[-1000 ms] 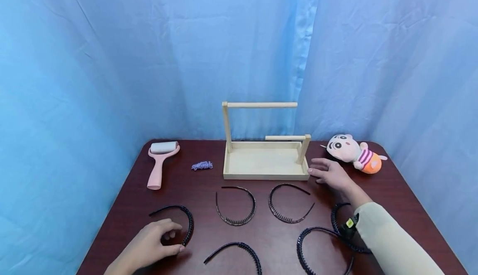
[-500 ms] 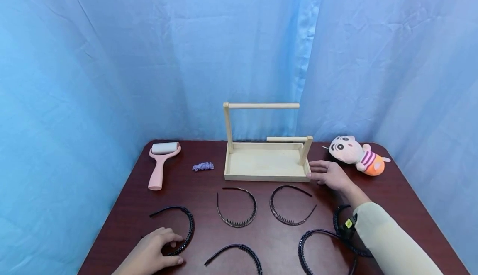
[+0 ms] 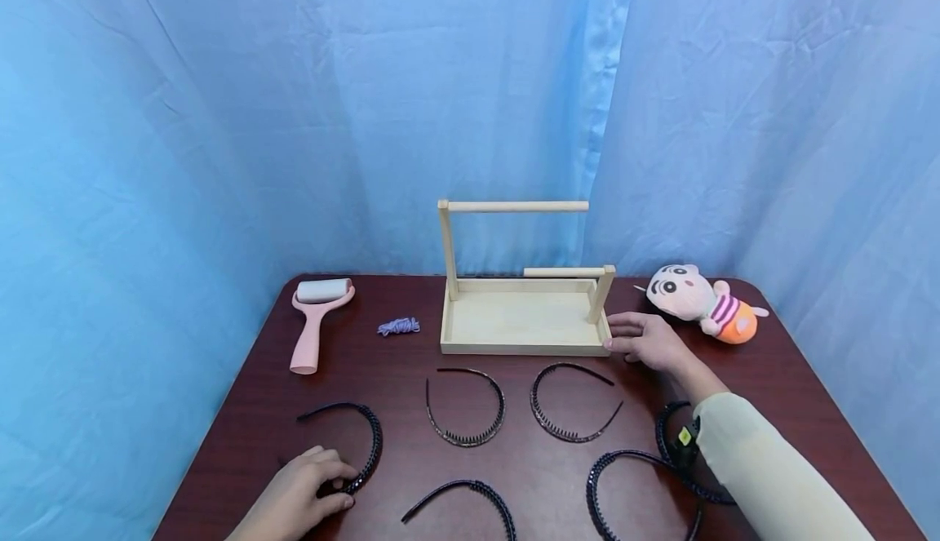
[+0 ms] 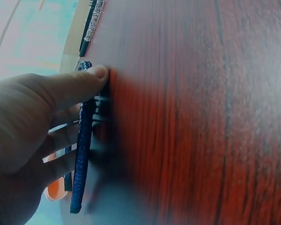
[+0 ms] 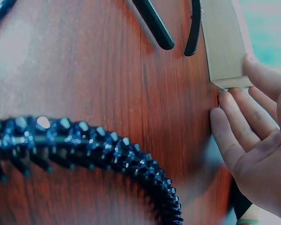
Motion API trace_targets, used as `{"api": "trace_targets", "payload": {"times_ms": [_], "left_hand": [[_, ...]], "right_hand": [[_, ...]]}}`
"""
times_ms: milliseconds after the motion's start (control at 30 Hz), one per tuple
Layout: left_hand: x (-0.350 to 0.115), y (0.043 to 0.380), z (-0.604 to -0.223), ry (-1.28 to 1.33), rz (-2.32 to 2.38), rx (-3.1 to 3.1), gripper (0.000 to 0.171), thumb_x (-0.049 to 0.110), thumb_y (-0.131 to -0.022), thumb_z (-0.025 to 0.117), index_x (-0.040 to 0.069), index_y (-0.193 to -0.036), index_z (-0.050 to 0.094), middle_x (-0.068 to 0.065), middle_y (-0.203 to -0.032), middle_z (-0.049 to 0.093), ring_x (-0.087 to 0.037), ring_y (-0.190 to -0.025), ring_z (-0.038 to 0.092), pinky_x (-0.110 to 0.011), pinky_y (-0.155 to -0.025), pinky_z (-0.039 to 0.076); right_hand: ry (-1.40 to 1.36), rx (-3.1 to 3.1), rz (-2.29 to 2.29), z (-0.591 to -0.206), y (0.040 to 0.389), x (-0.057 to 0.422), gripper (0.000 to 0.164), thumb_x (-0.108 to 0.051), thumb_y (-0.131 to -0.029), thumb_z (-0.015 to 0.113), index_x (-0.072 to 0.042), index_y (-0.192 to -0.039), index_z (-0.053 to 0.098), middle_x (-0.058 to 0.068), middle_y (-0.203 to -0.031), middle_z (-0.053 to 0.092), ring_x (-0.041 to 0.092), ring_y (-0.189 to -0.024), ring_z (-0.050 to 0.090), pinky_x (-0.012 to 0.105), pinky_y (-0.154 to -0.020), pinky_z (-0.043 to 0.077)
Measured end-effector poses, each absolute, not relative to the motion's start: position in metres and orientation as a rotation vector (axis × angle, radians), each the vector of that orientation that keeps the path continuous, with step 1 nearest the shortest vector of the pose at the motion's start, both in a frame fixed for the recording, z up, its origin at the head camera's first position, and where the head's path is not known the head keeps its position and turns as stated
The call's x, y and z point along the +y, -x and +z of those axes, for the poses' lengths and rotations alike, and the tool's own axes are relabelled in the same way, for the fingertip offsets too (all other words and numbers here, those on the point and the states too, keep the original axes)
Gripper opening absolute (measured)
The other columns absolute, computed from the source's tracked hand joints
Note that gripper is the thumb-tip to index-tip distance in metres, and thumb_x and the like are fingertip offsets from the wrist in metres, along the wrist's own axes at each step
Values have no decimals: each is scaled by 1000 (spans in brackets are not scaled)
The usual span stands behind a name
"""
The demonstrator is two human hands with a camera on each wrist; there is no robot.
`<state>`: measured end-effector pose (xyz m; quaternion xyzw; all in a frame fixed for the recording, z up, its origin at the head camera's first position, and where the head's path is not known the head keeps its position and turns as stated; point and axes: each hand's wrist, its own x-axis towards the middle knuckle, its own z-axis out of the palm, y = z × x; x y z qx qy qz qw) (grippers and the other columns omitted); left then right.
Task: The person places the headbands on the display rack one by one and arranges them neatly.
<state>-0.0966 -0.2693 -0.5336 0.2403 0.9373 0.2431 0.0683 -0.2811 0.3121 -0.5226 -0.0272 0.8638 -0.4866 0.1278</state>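
At the lower left, my left hand [image 3: 297, 488] pinches a black braided-looking headband [image 3: 376, 441] between thumb and fingers. The left wrist view shows the thumb [image 4: 86, 82] across the headband [image 4: 84, 140], low over the table, fingers behind it. My right hand [image 3: 649, 345] touches the right end of a pale wooden stand [image 3: 517, 321], which has a shallow tray base and two horizontal bars. In the right wrist view, its fingers [image 5: 243, 119] lie fairly straight by the stand's corner [image 5: 229, 75], thumb at the edge.
Two thin toothed headbands [image 3: 470, 441] lie before the stand. Another black headband [image 3: 481, 488] is at front centre; two more [image 3: 591, 492] overlap at right, under the sleeve. Around the back are a pink-handled roller [image 3: 312, 321], a purple cord bundle [image 3: 399, 326] and a plush doll [image 3: 690, 300].
My left thumb and fingers have come closer together on the headband. My right fingers have drawn together at the stand's corner. The stand keeps its place.
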Motion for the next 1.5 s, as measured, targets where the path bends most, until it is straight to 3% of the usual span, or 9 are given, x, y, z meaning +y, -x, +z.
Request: {"api": "trace_targets", "payload": {"times_ms": [133, 433, 567, 700, 867, 1033, 1233, 1500], "left_hand": [[-267, 96, -529, -667, 691, 2846, 14, 24, -88, 81, 24, -102, 77, 22, -89, 59, 4, -82, 54, -25, -70, 51], [-261, 97, -516, -478, 611, 2864, 15, 20, -88, 80, 26, -101, 74, 16, -94, 70, -5, -88, 68, -29, -75, 56], [-258, 101, -508, -343, 689, 2821, 31, 16, -86, 82, 18, -116, 75, 13, -95, 72, -6, -85, 68, -27, -72, 55], [-258, 103, -505, -294, 771, 2757, 44, 12, -86, 81, 7, -129, 70, 10, -91, 67, -1, -79, 59, -26, -68, 51], [-259, 102, -503, -325, 953, 2698, 36, 7, -88, 78, 4, -123, 72, 6, -90, 62, 1, -77, 52, -25, -65, 48], [-254, 99, -495, -247, 1148, 2700, 27, 6, -89, 78, 7, -115, 72, 1, -97, 65, -1, -80, 58, -24, -68, 53], [-241, 96, -480, -88, 1370, 2643, 27, 8, -90, 77, 8, -116, 71, -6, -102, 68, -7, -87, 64, -24, -75, 57], [-215, 101, -463, -60, 1719, 2515, 24, 0, -91, 73, -1, -114, 68, -17, -107, 67, -13, -95, 67, -26, -81, 59]], "right_hand": [[72, 2506, -1425, -524, 282, 312, 58, -16, -95, 75, 4, -144, 53, 29, -136, 62, 19, -107, 70, 39, -77, 60], [75, 2507, -1409, -523, 284, 314, 58, -16, -96, 74, 4, -146, 52, 29, -137, 61, 31, -114, 69, 43, -80, 61], [78, 2517, -1393, -523, 284, 315, 58, -17, -96, 74, 4, -146, 52, 29, -137, 61, 32, -114, 69, 43, -78, 61], [96, 2524, -1384, -524, 285, 315, 57, -17, -96, 74, 5, -145, 52, 30, -137, 61, 31, -113, 69, 43, -77, 61], [100, 2515, -1382, -526, 286, 316, 58, -17, -96, 74, 5, -145, 52, 30, -138, 61, 30, -111, 69, 42, -76, 61], [106, 2513, -1387, -525, 284, 315, 58, -16, -96, 74, 6, -145, 52, 31, -137, 61, 31, -111, 69, 43, -75, 61], [116, 2500, -1394, -522, 281, 313, 57, -15, -96, 73, 7, -145, 51, 32, -137, 60, 32, -110, 70, 46, -75, 61], [113, 2490, -1403, -517, 279, 309, 56, -13, -96, 73, 7, -143, 52, 32, -136, 60, 31, -109, 70, 46, -75, 61]]}}
